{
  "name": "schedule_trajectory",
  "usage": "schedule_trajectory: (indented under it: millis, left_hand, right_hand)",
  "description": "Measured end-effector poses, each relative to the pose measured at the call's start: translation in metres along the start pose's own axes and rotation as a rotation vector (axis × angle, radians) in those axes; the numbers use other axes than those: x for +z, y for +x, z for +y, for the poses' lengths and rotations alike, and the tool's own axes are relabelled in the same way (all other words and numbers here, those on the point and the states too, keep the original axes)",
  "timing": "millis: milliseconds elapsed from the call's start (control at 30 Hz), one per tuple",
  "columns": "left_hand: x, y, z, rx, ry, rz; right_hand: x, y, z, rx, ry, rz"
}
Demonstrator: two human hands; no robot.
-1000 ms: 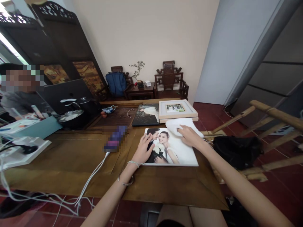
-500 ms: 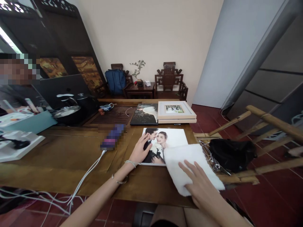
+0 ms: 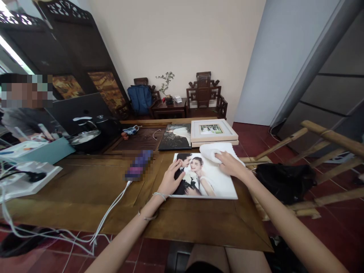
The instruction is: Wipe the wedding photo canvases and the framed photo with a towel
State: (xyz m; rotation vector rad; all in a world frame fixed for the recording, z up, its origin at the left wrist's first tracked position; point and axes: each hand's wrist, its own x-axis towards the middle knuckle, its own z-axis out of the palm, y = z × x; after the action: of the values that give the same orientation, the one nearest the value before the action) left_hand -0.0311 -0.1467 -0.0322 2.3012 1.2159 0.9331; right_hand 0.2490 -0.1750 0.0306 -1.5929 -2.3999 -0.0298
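A large photo print (image 3: 218, 184) of a couple lies flat on the wooden table (image 3: 85, 193) in front of me. My left hand (image 3: 171, 179) rests on the print's left edge with fingers spread, pressing it down. My right hand (image 3: 231, 165) lies on a white cloth (image 3: 213, 150) at the print's far right corner, fingers flat on the fabric. The cloth is bunched partly on the print and partly against the frames behind it.
Behind the print lie a dark photo (image 3: 176, 136) and stacked pale frames (image 3: 213, 132). A white cable (image 3: 110, 210) runs off the table's front. Pots (image 3: 85, 136), boxes (image 3: 28, 176) and another person (image 3: 19, 117) are at left. A bamboo rack (image 3: 318, 167) with a black bag (image 3: 284, 180) stands right.
My right hand moved the white cloth from the print's near right corner back up to its far right corner. My left hand stayed on the print's left edge.
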Motion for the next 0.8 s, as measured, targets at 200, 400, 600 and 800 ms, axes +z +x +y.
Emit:
schedule_trajectory:
  millis: [200,400,600,800]
  left_hand:
    - [-0.001,0.001,0.003,-0.024,-0.019,0.014]
    - [-0.002,0.001,0.006,-0.031,-0.023,0.011]
    - [-0.005,0.002,0.005,0.006,-0.002,-0.031]
    - [-0.008,-0.002,0.003,-0.019,0.001,-0.095]
  right_hand:
    - [0.017,-0.092,-0.057,-0.112,-0.021,0.027]
    - [0.019,-0.147,-0.103,-0.148,0.004,0.05]
    - [0.005,-0.074,-0.064,-0.058,0.03,-0.083]
    - [0.012,-0.005,-0.022,-0.009,-0.003,-0.032]
